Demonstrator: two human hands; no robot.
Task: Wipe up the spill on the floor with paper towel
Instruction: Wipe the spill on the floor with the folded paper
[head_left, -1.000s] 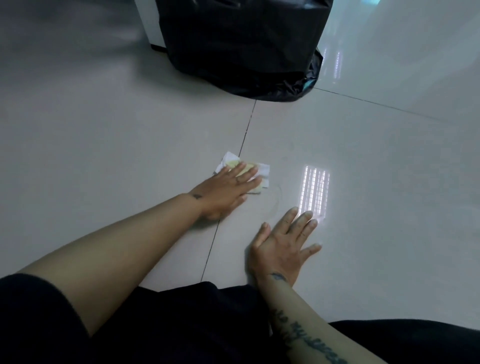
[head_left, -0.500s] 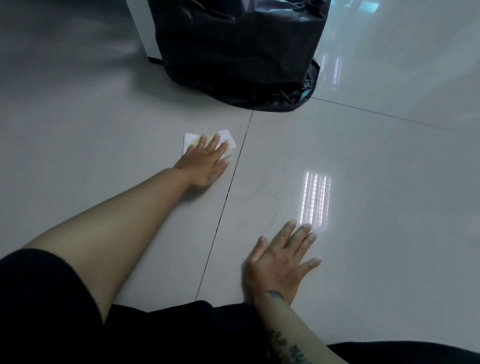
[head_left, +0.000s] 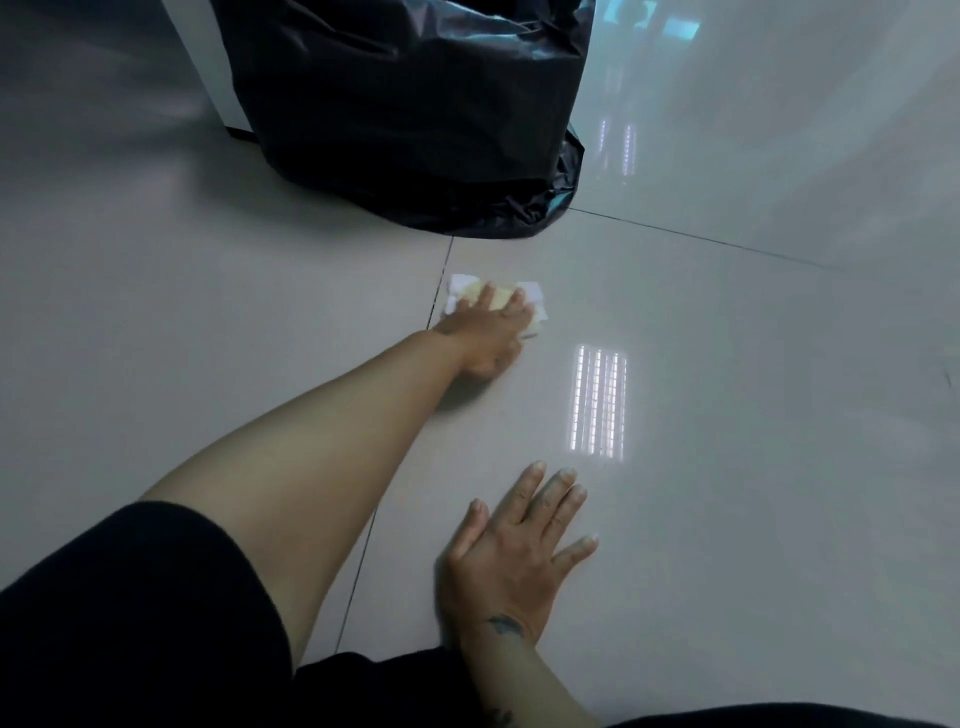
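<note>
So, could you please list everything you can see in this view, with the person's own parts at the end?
paper towel: one, white with a yellow stain, on the floor just right of the tile joint, under the left hand
bin bag: one, black, standing on the floor at the top centre
white object: one, only an edge showing behind the bag at the top left; cannot tell what it is
floor: large glossy pale grey tiles with dark joints and a bright window reflection
left hand: pressed flat on the paper towel, arm stretched forward
right hand: flat on the floor, fingers spread, tattoo at the wrist
dark clothing: black, along the bottom edge
</note>
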